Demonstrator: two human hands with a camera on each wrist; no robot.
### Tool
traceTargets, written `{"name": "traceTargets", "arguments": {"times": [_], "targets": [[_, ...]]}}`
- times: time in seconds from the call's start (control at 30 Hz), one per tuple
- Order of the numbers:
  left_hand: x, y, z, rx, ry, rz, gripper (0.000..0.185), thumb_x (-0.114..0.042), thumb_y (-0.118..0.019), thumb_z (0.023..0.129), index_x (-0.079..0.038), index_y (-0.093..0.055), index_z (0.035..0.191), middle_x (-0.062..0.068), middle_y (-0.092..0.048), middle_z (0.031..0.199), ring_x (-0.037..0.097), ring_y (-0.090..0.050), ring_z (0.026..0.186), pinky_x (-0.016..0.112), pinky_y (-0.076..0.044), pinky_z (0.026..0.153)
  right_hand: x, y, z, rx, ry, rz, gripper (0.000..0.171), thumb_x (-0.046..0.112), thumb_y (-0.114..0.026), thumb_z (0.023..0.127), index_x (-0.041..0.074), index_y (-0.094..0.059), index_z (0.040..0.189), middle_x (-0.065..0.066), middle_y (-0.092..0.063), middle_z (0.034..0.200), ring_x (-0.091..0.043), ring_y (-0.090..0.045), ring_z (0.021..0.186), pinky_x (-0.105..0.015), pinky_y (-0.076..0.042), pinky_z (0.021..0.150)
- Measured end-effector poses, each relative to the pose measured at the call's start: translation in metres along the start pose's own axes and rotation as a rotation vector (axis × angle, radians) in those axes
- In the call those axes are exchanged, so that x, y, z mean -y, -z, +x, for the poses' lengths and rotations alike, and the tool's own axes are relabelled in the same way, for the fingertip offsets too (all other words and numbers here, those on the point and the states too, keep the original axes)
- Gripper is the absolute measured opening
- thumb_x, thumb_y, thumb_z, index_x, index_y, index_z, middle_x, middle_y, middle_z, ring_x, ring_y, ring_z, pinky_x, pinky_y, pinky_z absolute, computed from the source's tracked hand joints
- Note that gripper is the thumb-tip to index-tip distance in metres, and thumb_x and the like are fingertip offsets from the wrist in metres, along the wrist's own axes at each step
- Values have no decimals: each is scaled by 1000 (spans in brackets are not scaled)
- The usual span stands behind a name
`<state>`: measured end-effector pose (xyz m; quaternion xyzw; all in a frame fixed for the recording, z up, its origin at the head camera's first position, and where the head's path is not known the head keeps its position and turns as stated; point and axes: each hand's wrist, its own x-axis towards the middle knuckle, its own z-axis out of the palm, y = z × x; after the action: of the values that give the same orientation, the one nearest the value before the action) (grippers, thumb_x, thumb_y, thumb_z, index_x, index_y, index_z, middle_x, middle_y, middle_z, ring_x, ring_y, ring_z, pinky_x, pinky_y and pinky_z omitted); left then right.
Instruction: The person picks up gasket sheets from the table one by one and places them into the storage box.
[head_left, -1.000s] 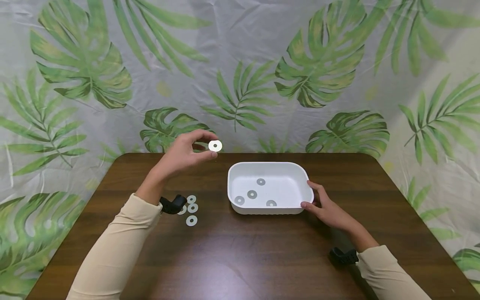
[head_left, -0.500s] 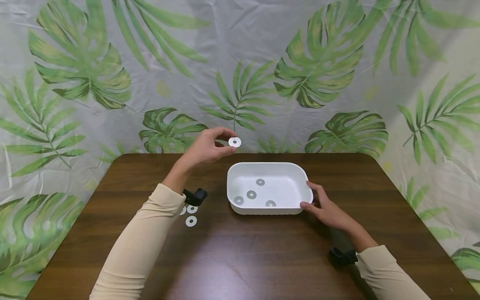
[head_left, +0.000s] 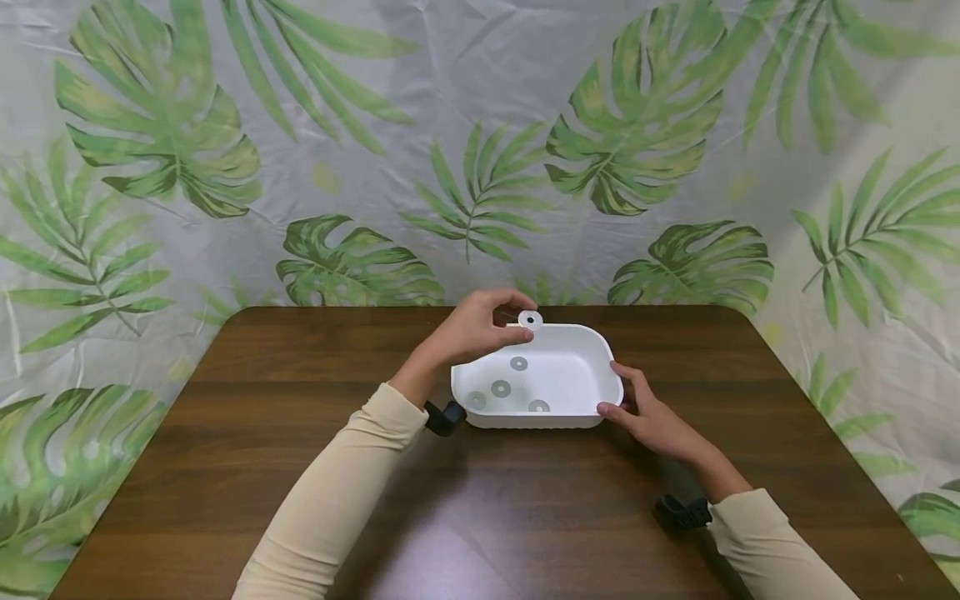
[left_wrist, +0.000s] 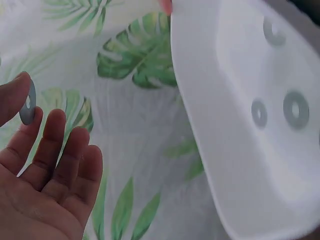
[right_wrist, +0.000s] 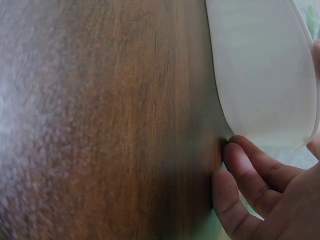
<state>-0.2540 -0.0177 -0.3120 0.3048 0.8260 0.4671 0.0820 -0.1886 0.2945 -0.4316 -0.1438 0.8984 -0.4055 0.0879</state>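
My left hand [head_left: 519,327] pinches a small grey washer [head_left: 530,319] between thumb and forefinger, just above the back left rim of the white tray [head_left: 536,420]. In the left wrist view the washer [left_wrist: 28,102] stands on edge at the fingertips [left_wrist: 20,87], and the other fingers hang loose. Several washers [head_left: 501,388] lie flat on the tray's floor. My right hand [head_left: 637,408] rests on the table against the tray's front right corner; its fingers [right_wrist: 247,167] touch the tray's outer wall [right_wrist: 260,75].
The tray sits a little behind the middle of a dark wooden table [head_left: 300,467]. A leaf-print cloth [head_left: 300,167] hangs behind the table's far edge. Black wrist straps [head_left: 444,417] show on both arms.
My left hand has carried the washer rightward and down, from left of the tray to over its back left rim. The forearm now covers the loose washers on the table. The right hand has stayed put.
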Motion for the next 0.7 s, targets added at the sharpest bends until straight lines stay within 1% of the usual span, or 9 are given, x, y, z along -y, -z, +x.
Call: {"name": "traceTargets", "arguments": {"times": [0.1, 0.2, 0.33, 0.43, 0.5, 0.57, 0.7], "targets": [[-1, -15, 6, 8, -22, 3, 35, -15, -72, 90, -8, -65, 124, 9, -65, 128, 23, -61, 122, 31, -52, 100, 0, 0, 1, 4, -3, 6, 83, 27, -61, 99, 7, -4, 155, -33, -39, 142, -43, -56, 121, -48, -54, 94], [-1, -31, 11, 22, -26, 11, 35, -15, -72, 90, -9, -65, 123, 8, -65, 128, 22, -60, 122, 31, -53, 99, -1, -1, 1, 6, -8, 14, 82, 28, -61, 98, 7, -5, 154, -33, -40, 140, -40, -57, 119, -46, -55, 93], [5, -50, 18, 44, -18, 11, 36, -15, -71, 90, -8, -65, 124, 8, -66, 128, 23, -59, 122, 38, -52, 102, 0, -2, 0, 5, -12, 12, 82, 29, -61, 99, 7, -6, 154, -32, -44, 138, -37, -59, 117, -43, -55, 92], [12, -63, 21, 46, -13, 1, 36, -13, -72, 88, -7, -66, 123, 8, -67, 125, 24, -60, 122, 40, -51, 103, 1, -3, 0, -3, -14, 9, 81, 29, -61, 99, 6, -7, 154, -31, -50, 133, -34, -60, 114, -33, -55, 88], [16, -70, 22, 46, 1, 4, 35, -13, -73, 87, -9, -67, 121, 6, -68, 124, 23, -61, 121, 37, -51, 102, 1, -3, 0, -6, -14, 9, 80, 28, -61, 99, 6, -7, 154, -30, -54, 129, -31, -61, 111, -25, -52, 84], [19, -75, 22, 50, 15, 9, 34, -14, -73, 87, -10, -68, 120, 5, -69, 123, 22, -61, 121, 37, -50, 103, 1, -3, 0, -11, -17, 2, 79, 29, -61, 99, 6, -8, 154, -29, -56, 126, -29, -61, 109, -21, -50, 81], [24, -78, 22, 62, 27, 4, 33, -14, -73, 88, -12, -68, 121, 4, -69, 125, 23, -60, 123, 41, -48, 105, 2, -3, -1, -20, -26, -15, 78, 29, -61, 99, 6, -10, 153, -27, -59, 122, -27, -62, 106, -21, -49, 79]]}}
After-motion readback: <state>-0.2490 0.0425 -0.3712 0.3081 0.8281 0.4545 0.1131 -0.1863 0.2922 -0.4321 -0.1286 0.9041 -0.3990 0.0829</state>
